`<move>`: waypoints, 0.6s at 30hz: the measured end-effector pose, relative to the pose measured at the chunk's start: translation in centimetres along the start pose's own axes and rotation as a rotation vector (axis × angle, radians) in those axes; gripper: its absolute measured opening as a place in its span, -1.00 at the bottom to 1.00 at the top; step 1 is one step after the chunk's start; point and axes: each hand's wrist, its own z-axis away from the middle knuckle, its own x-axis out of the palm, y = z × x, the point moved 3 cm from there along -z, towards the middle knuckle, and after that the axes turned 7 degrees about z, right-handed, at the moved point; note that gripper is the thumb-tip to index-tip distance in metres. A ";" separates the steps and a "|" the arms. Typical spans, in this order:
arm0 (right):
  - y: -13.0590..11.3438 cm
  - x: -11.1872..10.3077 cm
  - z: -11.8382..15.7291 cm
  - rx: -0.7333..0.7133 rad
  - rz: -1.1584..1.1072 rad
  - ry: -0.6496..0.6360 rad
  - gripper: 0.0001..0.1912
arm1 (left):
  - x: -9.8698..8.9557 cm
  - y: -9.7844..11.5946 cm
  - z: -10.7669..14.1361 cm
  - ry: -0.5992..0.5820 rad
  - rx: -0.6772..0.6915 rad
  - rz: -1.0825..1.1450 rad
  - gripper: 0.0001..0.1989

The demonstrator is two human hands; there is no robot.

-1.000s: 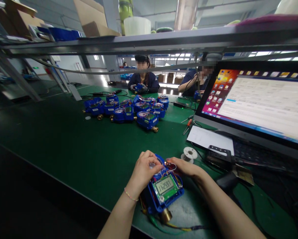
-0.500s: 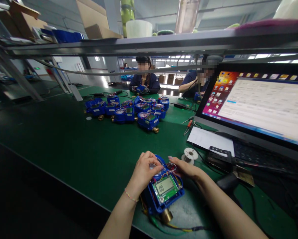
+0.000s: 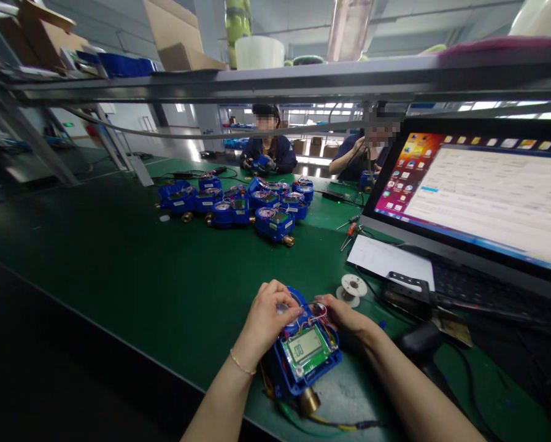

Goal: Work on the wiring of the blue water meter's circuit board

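In front of me lies a blue water meter (image 3: 282,368) with its lid off, a green circuit board and a lit display (image 3: 304,348) showing. A brass pipe end (image 3: 310,400) sticks out toward me. My left hand (image 3: 275,310) is over the meter's round dial, thumb and fingertips pinched together at a thin wire. On the far right side, my right hand (image 3: 342,314) has its fingers curled against the meter's edge, closed at a bundle of thin wires (image 3: 319,312). Its fingertips are partly hidden. Green and yellow leads (image 3: 298,420) run out below the meter.
Several more blue meters (image 3: 273,222) stand farther back on the green table (image 3: 165,288). To the right are a solder spool (image 3: 353,286), screwdrivers (image 3: 349,234), white paper (image 3: 390,261), a black handheld device (image 3: 418,341) and a monitor (image 3: 482,196). Two people sit opposite. A shelf (image 3: 275,83) crosses overhead.
My right hand has moved in closer to the meter, its fingers bending more, and the white wire loop is pushed down. My left hand stays nearly still.
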 end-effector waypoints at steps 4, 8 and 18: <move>0.0 -0.1 -0.2 -0.009 -0.030 -0.043 -0.51 | 0.0 0.0 0.1 0.004 -0.009 0.000 -0.93; 0.0 0.0 -0.2 -0.024 -0.048 -0.057 -0.49 | 0.0 -0.1 0.1 -0.003 -0.009 -0.002 -0.93; -1.6 -1.0 1.4 -0.127 -0.055 0.042 -0.26 | -0.2 0.0 0.1 -0.013 -0.024 -0.018 -0.97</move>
